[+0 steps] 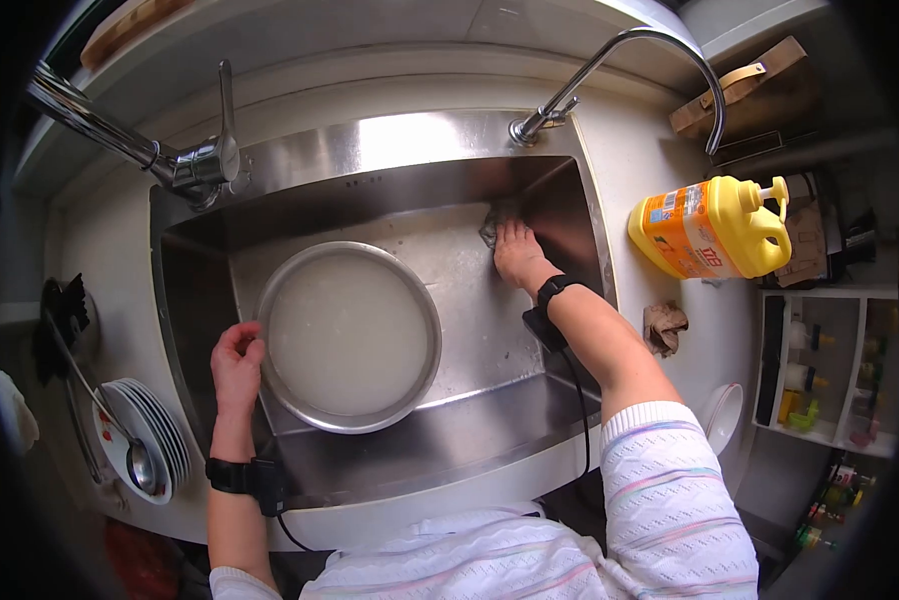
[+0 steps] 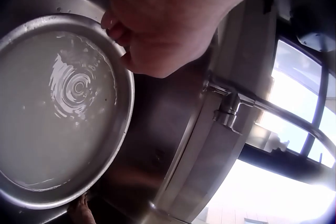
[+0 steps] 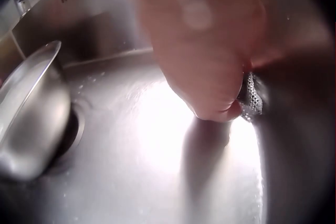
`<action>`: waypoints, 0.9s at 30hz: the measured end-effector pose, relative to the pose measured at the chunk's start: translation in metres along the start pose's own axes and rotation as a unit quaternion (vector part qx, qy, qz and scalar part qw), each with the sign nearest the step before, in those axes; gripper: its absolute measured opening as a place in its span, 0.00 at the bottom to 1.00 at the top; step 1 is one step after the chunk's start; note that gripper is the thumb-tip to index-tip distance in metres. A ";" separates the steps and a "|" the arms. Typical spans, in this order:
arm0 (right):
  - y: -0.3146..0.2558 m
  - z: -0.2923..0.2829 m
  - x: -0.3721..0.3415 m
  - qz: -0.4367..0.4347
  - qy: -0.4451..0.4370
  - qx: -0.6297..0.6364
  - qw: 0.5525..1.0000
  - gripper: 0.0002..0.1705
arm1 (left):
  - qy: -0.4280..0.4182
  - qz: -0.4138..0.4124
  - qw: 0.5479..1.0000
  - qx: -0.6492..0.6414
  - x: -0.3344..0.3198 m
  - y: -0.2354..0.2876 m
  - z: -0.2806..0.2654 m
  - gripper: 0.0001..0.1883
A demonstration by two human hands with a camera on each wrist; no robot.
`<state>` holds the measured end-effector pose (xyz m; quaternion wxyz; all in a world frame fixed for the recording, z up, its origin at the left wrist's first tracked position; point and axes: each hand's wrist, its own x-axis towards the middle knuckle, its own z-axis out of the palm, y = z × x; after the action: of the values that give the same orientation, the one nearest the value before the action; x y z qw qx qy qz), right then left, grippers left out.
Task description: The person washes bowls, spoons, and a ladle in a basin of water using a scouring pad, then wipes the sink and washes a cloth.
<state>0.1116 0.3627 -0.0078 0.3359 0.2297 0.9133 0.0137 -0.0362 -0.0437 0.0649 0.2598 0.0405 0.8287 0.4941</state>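
Note:
A steel bowl [image 1: 422,345] of cloudy liquid stands in the left part of the sink; ripples show on its surface in the left wrist view. My left hand [image 1: 237,372] is beside the bowl's left rim with its fingers loosely curled; whether the fingertips [image 2: 113,24] touch the rim is unclear. At the sink's back right corner my right hand [image 1: 522,258] holds a grey mesh piece [image 1: 490,228] against the metal. In the right wrist view part of this mesh piece [image 3: 254,95] sticks out past the curled fingers, and the rest is hidden.
A large faucet [image 1: 205,165] rises at back left, a thin curved tap [image 1: 535,125] at back right. Right of the sink stand a yellow jug [image 1: 705,230], a crumpled brown cloth [image 1: 665,328] and a white bowl [image 1: 722,418]. Stacked plates [image 1: 175,450] with a ladle [image 1: 142,467] are on the left.

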 end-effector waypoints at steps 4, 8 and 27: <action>-0.004 0.021 -0.032 -0.038 -0.100 -0.142 0.984 0.37 | 0.039 0.011 0.999 0.025 -0.002 0.001 -0.003 0.16; -0.014 0.036 -0.070 -0.064 -0.212 -0.183 0.958 0.37 | 0.033 0.004 0.999 0.032 -0.001 0.001 -0.005 0.17; -0.101 0.076 -0.109 -0.510 -0.333 -0.001 0.793 0.12 | -0.003 -0.033 0.999 -0.034 -0.008 -0.004 -0.010 0.15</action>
<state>0.1903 0.2152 -0.0184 0.5782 -0.2791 0.7294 -0.2359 -0.0331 -0.0562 0.0686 0.2799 0.0061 0.8114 0.5131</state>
